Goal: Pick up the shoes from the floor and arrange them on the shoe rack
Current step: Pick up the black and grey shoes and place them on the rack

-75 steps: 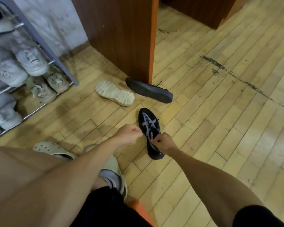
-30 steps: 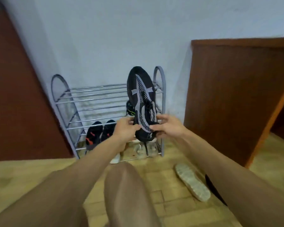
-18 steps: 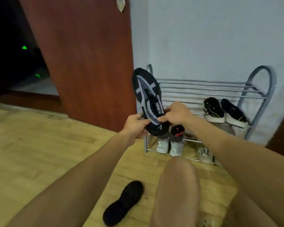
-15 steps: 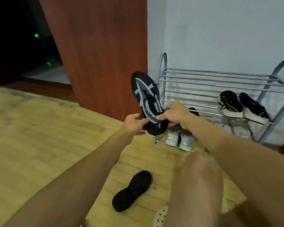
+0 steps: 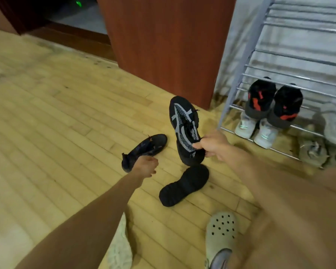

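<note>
- Black mesh shoe with grey stripes [image 5: 184, 129] hangs toe-up from my right hand [image 5: 214, 145], fingers pinched on its collar, just short of the grey metal shoe rack [image 5: 241, 61].
- Left hand [image 5: 145, 167] reaches down over the dark shoe lying on its side [image 5: 144, 150] on the wooden floor; whether my fingers have closed on it, I cannot tell.
- Step in hand, I'd say: gathering the mate.
- Next: grip its heel, lift, then set both on a bare shelf.
- Black upturned sole [image 5: 183, 185] waits near.
</note>
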`<state>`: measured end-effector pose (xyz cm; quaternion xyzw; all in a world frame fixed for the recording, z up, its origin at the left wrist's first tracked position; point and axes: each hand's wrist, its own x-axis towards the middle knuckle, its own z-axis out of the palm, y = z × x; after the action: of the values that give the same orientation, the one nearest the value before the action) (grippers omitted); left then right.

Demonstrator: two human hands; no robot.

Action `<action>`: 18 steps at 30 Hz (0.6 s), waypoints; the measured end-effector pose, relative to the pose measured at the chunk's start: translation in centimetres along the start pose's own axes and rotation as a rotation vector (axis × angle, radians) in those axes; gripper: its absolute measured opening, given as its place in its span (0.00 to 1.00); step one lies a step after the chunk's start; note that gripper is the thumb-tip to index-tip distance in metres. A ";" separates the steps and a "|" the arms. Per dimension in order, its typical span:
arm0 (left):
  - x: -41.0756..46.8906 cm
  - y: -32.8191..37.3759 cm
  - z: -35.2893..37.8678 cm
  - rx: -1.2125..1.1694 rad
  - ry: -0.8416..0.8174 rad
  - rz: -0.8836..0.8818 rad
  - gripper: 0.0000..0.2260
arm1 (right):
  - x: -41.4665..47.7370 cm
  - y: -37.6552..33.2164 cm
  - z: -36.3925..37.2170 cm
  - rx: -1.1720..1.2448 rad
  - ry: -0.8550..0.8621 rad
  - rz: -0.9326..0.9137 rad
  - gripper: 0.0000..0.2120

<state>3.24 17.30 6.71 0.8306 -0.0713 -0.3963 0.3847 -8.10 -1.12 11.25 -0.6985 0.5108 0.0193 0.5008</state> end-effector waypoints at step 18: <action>8.2 -10.8 11.1 0.563 -0.070 -0.188 0.22 | 4.5 9.7 0.2 -0.236 -0.076 0.089 0.20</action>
<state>-1.17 14.83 -10.06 0.8934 -0.1144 -0.4232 0.0980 -12.94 -3.83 2.14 -0.7278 0.5163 0.1280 0.4328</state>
